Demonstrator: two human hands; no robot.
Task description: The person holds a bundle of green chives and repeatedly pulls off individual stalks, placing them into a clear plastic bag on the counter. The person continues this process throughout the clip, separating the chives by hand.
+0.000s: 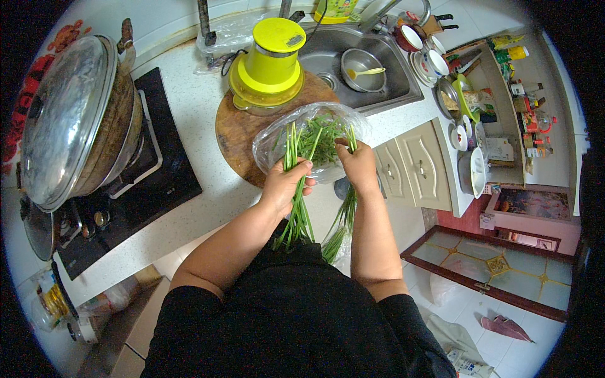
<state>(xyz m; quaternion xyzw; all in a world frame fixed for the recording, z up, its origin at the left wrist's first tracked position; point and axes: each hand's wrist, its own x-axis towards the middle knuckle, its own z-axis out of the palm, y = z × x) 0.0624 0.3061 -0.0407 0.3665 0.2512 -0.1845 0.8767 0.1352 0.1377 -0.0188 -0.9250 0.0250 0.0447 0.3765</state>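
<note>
My left hand [286, 183] grips a bunch of long green stalks, likely garlic chives [298, 208], with the pale ends up and the leaves hanging towards my body. Another bunch of the same greens [349, 208] is in my right hand [358, 163], its leaves hanging down below the counter edge. Beyond and between the hands lies a clear plastic bag [269, 137] with loose green pieces [324, 137] in it. The bag rests on a round wooden board [231, 141]. A yellow-green lidded appliance [269, 66] stands on the board's far side.
A lidded wok [71, 123] sits on the black gas hob [160, 189] at left. Behind the board is a steel sink [316, 52] holding a metal bowl [364, 71] with a yellow spoon [368, 72]. Bowls, dishes and a knife block [431, 26] stand along the right counter.
</note>
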